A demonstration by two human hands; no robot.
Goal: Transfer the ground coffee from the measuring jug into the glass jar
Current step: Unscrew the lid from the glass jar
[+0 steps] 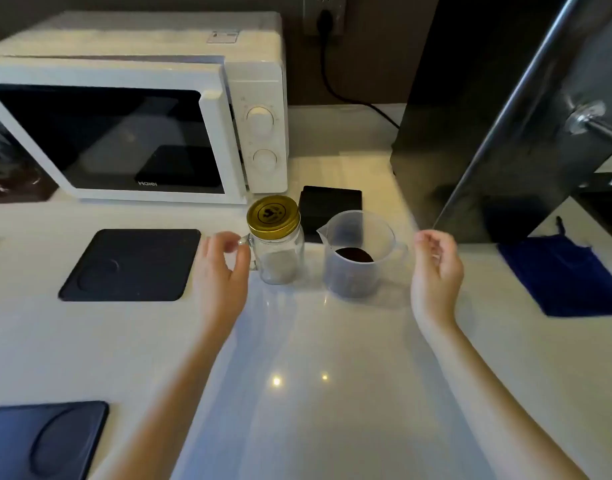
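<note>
A clear glass jar (282,258) with a gold screw lid (272,216) and a side handle stands upright on the white counter, lid on. To its right stands a translucent plastic measuring jug (358,254) holding dark ground coffee (353,255) at its bottom. My left hand (221,265) hovers just left of the jar, fingers curled and apart, near the jar's handle; whether it touches I cannot tell. My right hand (436,268) hangs to the right of the jug, fingers loosely curled, holding nothing and apart from the jug.
A white microwave (135,126) stands behind on the left. A black box (329,206) sits behind the jar and jug. Dark mats (131,265) (38,441) lie left. A blue cloth pouch (567,275) lies right, below a dark appliance (471,133).
</note>
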